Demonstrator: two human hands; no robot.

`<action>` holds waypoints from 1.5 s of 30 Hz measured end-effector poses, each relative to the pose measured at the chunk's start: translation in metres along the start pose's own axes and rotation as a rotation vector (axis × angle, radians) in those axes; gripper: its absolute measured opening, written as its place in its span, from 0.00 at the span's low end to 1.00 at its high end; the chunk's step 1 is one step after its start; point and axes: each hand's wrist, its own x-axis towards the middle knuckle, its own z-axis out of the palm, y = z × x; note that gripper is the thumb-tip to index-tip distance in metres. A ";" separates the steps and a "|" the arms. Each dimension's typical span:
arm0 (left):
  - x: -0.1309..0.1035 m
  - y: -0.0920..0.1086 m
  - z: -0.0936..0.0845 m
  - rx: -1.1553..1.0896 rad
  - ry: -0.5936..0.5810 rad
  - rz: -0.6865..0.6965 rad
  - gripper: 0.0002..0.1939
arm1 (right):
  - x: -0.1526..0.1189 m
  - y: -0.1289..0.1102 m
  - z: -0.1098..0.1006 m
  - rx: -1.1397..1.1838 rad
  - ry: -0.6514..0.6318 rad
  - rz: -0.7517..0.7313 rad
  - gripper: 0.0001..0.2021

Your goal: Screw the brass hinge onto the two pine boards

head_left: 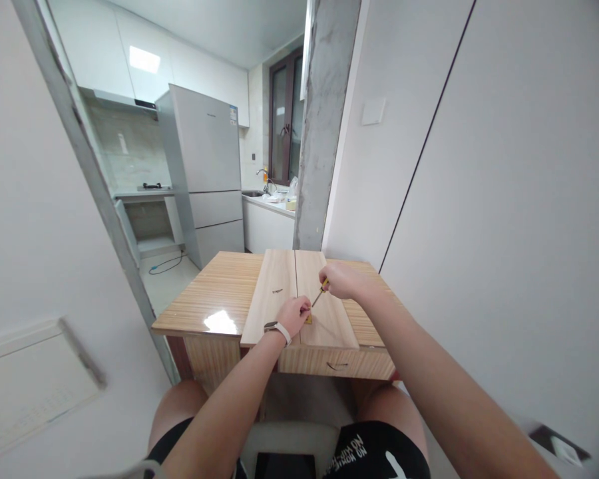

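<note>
Two pale wooden boards (pixel 274 266) lie side by side on the striped wooden desk (pixel 229 273), with a narrow gap between them. My right hand (pixel 335 279) is closed round the yellow handle of a screwdriver (pixel 324 286), whose shaft slants down to the left. Its tip is close to the fingers of my left hand (pixel 295 314), which are pinched at a small brass-coloured hinge (pixel 309 319) by the gap. What those fingertips hold is too small to make out. Some small dark screws (pixel 277 291) lie on the left board.
The desk has a drawer with a dark handle (pixel 337 366) at its front, above my knees. A white wall (pixel 454 199) runs close on the right. Beyond the desk are a grey fridge (pixel 207 146) and a sink counter (pixel 269 223).
</note>
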 end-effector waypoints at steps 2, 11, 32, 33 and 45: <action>0.000 0.002 -0.001 0.007 -0.005 0.005 0.10 | 0.000 -0.005 0.000 0.011 -0.003 -0.007 0.08; 0.000 0.008 -0.006 0.069 -0.024 -0.011 0.09 | 0.004 -0.008 0.004 -0.004 -0.002 -0.036 0.08; 0.001 0.000 0.000 0.037 0.001 0.012 0.10 | 0.004 -0.010 0.001 -0.027 0.002 -0.129 0.14; 0.001 0.000 0.000 0.039 0.001 0.013 0.10 | 0.004 -0.011 0.001 -0.031 -0.005 -0.139 0.15; -0.001 0.008 -0.006 0.056 -0.010 -0.006 0.09 | 0.012 -0.011 -0.008 0.091 -0.052 -0.103 0.16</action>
